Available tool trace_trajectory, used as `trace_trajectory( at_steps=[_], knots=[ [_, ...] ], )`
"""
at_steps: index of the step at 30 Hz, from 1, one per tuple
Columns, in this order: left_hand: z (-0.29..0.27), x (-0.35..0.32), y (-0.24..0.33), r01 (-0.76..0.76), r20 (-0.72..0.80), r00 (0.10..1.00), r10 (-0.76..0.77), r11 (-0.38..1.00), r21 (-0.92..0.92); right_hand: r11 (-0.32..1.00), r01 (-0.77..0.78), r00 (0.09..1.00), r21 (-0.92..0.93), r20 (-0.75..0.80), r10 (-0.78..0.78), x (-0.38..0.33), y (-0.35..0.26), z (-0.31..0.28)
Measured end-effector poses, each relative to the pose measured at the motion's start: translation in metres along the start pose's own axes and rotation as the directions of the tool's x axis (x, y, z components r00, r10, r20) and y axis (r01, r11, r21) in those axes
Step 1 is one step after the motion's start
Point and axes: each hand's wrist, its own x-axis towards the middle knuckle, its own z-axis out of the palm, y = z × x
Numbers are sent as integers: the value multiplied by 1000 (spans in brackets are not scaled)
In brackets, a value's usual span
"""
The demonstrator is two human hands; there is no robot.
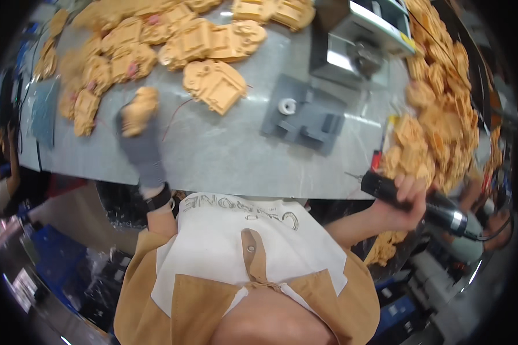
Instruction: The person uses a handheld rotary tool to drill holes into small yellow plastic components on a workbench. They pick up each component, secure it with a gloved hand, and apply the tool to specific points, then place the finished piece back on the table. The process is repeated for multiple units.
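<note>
A: Where does the head view look from?
B: The wearer's head, through the left of two fisheye cameras, facing steeply down; the tan shirt with white fabric front [207,247] looms close below.
A: How far does it reach?
B: Past the grey-covered left hand [141,144] and bare right hand [406,204], across the flat, smooth grey worktable [224,155], its front edge bending toward the rim.
</note>
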Motion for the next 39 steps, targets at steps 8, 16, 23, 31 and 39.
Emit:
trace_trajectory(
  at_steps=[8,16,23,31,39],
  knots=[
    [109,-43,122,-248,412,868,278,961,-126,1000,14,999,5,-40,-14,0,-7,-8],
    [123,-45,122,-368,584,737,342,926,-78,1000,11,992,-25,-129,-14,-9,-14,-26],
    [123,-50,137,180,698,716,-2,967,-182,997,42,966,-66,-253,-57,-6,13,-24],
    [113,-70,149,508,720,686,-105,777,-372,972,134,927,-194,-321,-191,-9,58,-5],
    [113,-73,134,555,686,711,-158,724,-408,980,159,935,-121,-300,-189,-2,59,-11]
  ],
)
